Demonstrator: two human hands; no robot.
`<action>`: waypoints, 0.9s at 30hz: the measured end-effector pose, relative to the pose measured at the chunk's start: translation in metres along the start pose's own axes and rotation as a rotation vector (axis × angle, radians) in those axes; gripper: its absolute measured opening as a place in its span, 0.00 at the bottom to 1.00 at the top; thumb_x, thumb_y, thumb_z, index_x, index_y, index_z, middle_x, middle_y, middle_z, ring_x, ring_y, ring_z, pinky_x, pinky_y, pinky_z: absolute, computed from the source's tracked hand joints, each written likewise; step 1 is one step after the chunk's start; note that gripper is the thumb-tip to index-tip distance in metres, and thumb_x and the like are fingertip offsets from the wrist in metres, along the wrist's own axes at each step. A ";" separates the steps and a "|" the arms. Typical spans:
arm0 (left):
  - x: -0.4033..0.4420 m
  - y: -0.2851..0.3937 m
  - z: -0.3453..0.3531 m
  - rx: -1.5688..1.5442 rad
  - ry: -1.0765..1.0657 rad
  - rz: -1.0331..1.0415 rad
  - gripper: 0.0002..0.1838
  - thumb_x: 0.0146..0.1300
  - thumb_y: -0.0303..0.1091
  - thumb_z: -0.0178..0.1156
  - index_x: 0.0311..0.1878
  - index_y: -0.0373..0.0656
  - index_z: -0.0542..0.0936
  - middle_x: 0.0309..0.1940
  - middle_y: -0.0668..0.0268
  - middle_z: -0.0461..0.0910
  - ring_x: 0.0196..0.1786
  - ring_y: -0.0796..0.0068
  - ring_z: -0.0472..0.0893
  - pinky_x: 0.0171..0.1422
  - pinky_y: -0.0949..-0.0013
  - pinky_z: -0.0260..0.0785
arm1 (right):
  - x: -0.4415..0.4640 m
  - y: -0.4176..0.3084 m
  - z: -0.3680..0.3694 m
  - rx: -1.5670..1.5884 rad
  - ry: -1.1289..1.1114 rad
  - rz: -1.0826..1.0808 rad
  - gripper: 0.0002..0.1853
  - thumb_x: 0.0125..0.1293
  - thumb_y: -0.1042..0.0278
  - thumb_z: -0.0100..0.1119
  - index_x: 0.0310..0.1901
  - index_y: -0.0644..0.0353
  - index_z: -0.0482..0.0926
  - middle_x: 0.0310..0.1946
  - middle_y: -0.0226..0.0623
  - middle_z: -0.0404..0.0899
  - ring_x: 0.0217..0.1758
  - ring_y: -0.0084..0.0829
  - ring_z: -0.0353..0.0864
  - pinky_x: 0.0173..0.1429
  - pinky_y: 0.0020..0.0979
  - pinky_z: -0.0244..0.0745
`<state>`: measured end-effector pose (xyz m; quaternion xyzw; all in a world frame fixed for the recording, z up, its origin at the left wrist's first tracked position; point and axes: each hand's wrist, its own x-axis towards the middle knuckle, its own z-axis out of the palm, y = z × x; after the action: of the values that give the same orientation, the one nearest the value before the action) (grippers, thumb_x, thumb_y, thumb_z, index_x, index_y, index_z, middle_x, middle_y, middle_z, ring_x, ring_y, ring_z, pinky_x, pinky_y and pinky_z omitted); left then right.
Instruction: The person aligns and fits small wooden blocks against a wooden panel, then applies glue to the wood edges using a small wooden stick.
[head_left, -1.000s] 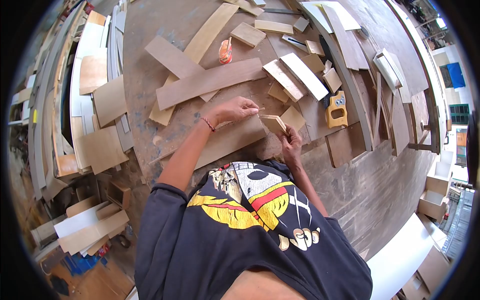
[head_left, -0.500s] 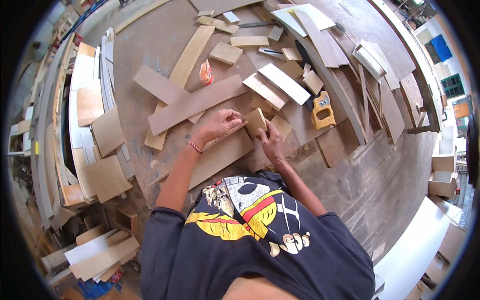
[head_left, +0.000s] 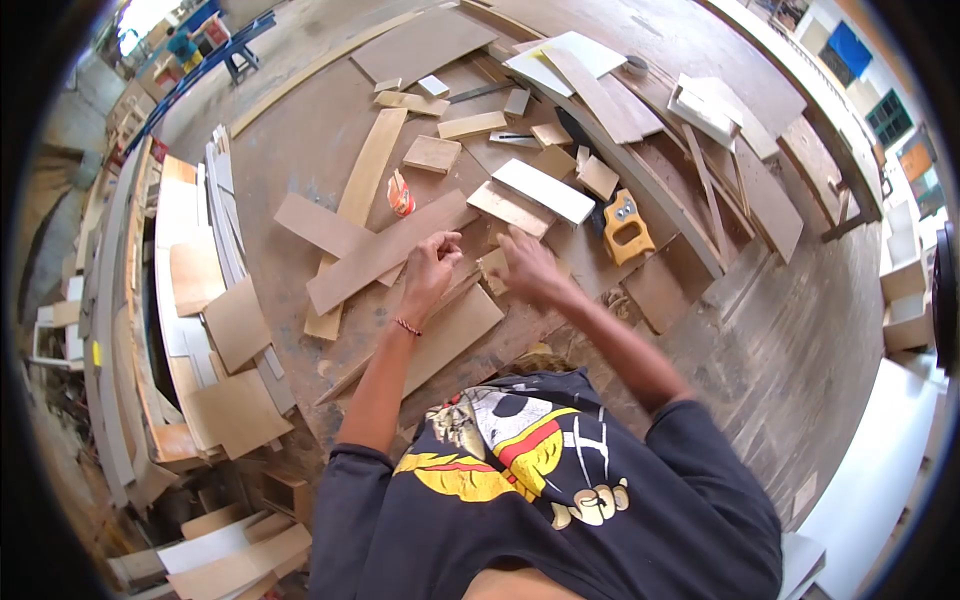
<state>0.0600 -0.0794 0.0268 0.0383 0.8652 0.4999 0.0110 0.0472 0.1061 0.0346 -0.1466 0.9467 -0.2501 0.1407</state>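
Note:
My left hand is above the near part of the worktable, its fingers curled in a pinch. Whatever they hold, if anything, is too small to make out. Below it lies a wide brown board, with a thin wooden strip along its far side. My right hand is smeared by motion, over or beside a small wood block, and its fingertips cannot be read. Beyond my hands, a long brown board lies across other pieces. A white-faced board lies past my right hand.
A handsaw with a yellow handle lies to the right. An orange-and-white packet stands among offcuts. Stacked panels line the left side. A raised wooden rail runs along the right. A person is far back left.
My right hand has moved up and is no longer seen holding the small wood block upright. My left hand has risen slightly off the strip. The head view has shifted.

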 end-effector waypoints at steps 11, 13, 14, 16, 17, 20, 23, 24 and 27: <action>0.006 -0.019 -0.021 0.023 0.165 0.028 0.11 0.58 0.25 0.55 0.44 0.33 0.80 0.35 0.60 0.83 0.37 0.76 0.81 0.46 0.72 0.74 | 0.107 -0.161 -0.164 -0.526 0.073 -0.527 0.13 0.47 0.64 0.64 0.35 0.59 0.83 0.34 0.42 0.82 0.40 0.41 0.81 0.44 0.37 0.76; -0.001 -0.016 -0.030 0.077 0.126 -0.036 0.13 0.58 0.27 0.58 0.46 0.34 0.79 0.37 0.61 0.82 0.40 0.75 0.80 0.49 0.72 0.72 | 0.130 -0.175 -0.157 -0.714 0.073 -0.543 0.14 0.46 0.64 0.64 0.35 0.60 0.82 0.33 0.42 0.82 0.37 0.39 0.81 0.42 0.36 0.77; -0.006 -0.016 -0.032 0.106 0.132 -0.023 0.13 0.57 0.29 0.60 0.44 0.34 0.80 0.35 0.61 0.83 0.40 0.74 0.81 0.48 0.71 0.73 | 0.139 -0.180 -0.153 -0.769 0.087 -0.554 0.13 0.46 0.64 0.63 0.35 0.60 0.82 0.33 0.42 0.82 0.37 0.39 0.81 0.41 0.36 0.76; -0.011 -0.038 -0.033 0.144 0.117 0.018 0.13 0.57 0.31 0.61 0.43 0.35 0.81 0.35 0.60 0.83 0.39 0.75 0.81 0.46 0.70 0.73 | 0.136 -0.186 -0.150 -0.754 0.141 -0.581 0.12 0.47 0.65 0.63 0.33 0.60 0.82 0.33 0.43 0.82 0.37 0.40 0.82 0.39 0.37 0.76; -0.018 -0.035 -0.031 0.152 0.130 -0.059 0.13 0.56 0.34 0.62 0.41 0.35 0.81 0.35 0.56 0.82 0.39 0.70 0.81 0.46 0.68 0.73 | 0.133 -0.188 -0.148 -0.724 0.168 -0.598 0.11 0.47 0.65 0.62 0.33 0.60 0.82 0.33 0.43 0.82 0.37 0.40 0.82 0.38 0.37 0.76; -0.031 -0.029 -0.027 0.210 0.216 -0.147 0.16 0.53 0.41 0.65 0.36 0.36 0.81 0.36 0.52 0.81 0.39 0.63 0.81 0.46 0.63 0.72 | 0.119 -0.175 -0.144 -0.552 0.221 -0.608 0.10 0.48 0.65 0.61 0.31 0.61 0.81 0.34 0.45 0.81 0.37 0.40 0.82 0.36 0.38 0.76; -0.029 -0.029 -0.015 0.290 0.312 -0.139 0.18 0.48 0.43 0.70 0.32 0.37 0.81 0.32 0.55 0.81 0.37 0.62 0.80 0.45 0.63 0.72 | 0.100 -0.141 -0.120 -0.392 0.167 -0.521 0.09 0.49 0.66 0.60 0.30 0.61 0.81 0.34 0.46 0.81 0.37 0.41 0.82 0.33 0.39 0.75; -0.029 -0.033 -0.016 0.323 0.344 -0.153 0.18 0.45 0.43 0.72 0.31 0.37 0.80 0.29 0.57 0.81 0.35 0.63 0.80 0.45 0.64 0.72 | 0.094 -0.123 -0.105 -0.365 0.126 -0.464 0.12 0.51 0.61 0.61 0.33 0.60 0.81 0.33 0.45 0.81 0.39 0.42 0.81 0.37 0.39 0.76; -0.027 -0.041 -0.020 0.302 0.323 -0.106 0.20 0.41 0.44 0.72 0.34 0.42 0.81 0.33 0.55 0.80 0.39 0.58 0.76 0.52 0.61 0.65 | 0.087 -0.052 -0.040 -0.117 0.234 -0.446 0.17 0.53 0.55 0.63 0.37 0.61 0.81 0.32 0.47 0.80 0.41 0.44 0.81 0.41 0.39 0.76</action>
<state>0.0830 -0.1188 0.0005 -0.0863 0.9216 0.3630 -0.1073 -0.0357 0.0501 0.0779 -0.3299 0.9135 -0.2352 -0.0369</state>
